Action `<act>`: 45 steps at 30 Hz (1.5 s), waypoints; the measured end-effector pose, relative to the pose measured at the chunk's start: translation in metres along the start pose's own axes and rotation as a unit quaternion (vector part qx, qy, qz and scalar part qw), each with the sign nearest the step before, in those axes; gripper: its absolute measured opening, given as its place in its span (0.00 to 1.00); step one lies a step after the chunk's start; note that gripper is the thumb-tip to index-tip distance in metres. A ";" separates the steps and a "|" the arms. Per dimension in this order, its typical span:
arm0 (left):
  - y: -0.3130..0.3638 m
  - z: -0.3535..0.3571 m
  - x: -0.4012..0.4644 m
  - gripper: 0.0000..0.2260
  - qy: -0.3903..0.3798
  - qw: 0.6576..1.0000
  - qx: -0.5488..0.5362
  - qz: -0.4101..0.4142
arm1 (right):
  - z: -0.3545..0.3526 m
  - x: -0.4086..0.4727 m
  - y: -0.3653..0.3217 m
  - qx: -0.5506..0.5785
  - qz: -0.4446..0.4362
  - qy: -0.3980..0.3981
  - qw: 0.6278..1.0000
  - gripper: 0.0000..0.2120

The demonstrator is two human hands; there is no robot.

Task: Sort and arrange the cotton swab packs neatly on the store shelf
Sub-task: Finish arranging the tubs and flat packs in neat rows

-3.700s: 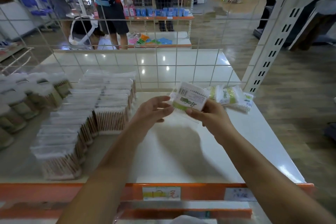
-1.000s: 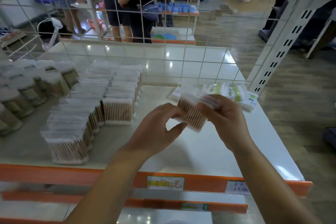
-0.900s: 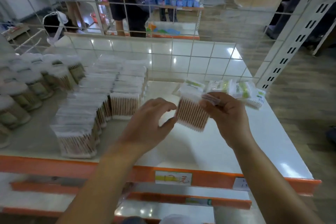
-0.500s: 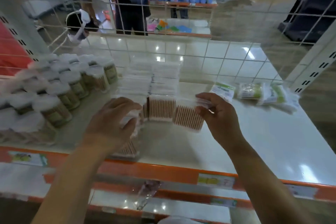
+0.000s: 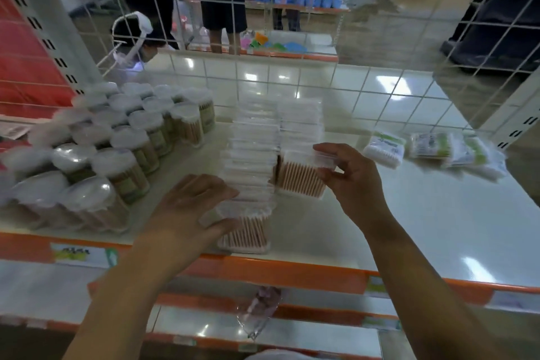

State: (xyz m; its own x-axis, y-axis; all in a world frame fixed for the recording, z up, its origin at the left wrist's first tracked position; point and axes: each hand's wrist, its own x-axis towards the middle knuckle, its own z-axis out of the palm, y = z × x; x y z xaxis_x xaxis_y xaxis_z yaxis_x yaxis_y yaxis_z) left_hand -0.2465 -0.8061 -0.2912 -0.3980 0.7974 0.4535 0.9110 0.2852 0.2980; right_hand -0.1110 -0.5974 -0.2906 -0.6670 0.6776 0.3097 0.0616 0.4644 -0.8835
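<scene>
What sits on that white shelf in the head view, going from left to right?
Round clear swab tubs → rows of clear rectangular swab boxes → the box the right hand grips → flat green-and-white swab packets.

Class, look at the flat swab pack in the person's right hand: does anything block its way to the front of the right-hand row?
Nothing visible does. The right hand holds the flat swab pack already at the front end of the right-hand row, over bare shelf. The left hand rests on the neighbouring row's front pack, clear of it.
</scene>
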 end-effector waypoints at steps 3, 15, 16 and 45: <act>-0.010 0.010 -0.003 0.17 -0.006 0.998 0.018 0.057 | 0.006 0.002 -0.001 0.005 -0.003 0.022 1.000 0.21; -0.012 0.025 -0.011 0.16 0.013 1.000 -0.014 0.015 | 0.027 0.008 0.017 -0.278 -0.131 0.118 0.944 0.15; -0.011 0.026 -0.013 0.15 0.011 1.000 -0.025 -0.003 | 0.028 0.007 0.018 -0.293 -0.156 0.120 0.935 0.16; -0.002 0.016 0.001 0.17 -0.010 1.000 -0.017 0.006 | 0.039 0.000 0.029 -0.320 -0.205 0.092 0.920 0.17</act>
State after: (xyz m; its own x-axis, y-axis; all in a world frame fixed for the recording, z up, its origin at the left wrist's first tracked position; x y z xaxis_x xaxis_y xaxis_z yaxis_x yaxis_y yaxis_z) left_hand -0.2473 -0.7980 -0.3049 -0.3850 0.8110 0.4405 0.9113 0.2585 0.3205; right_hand -0.1380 -0.6058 -0.3303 -0.5981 0.4283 0.6774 0.2974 0.9035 -0.3086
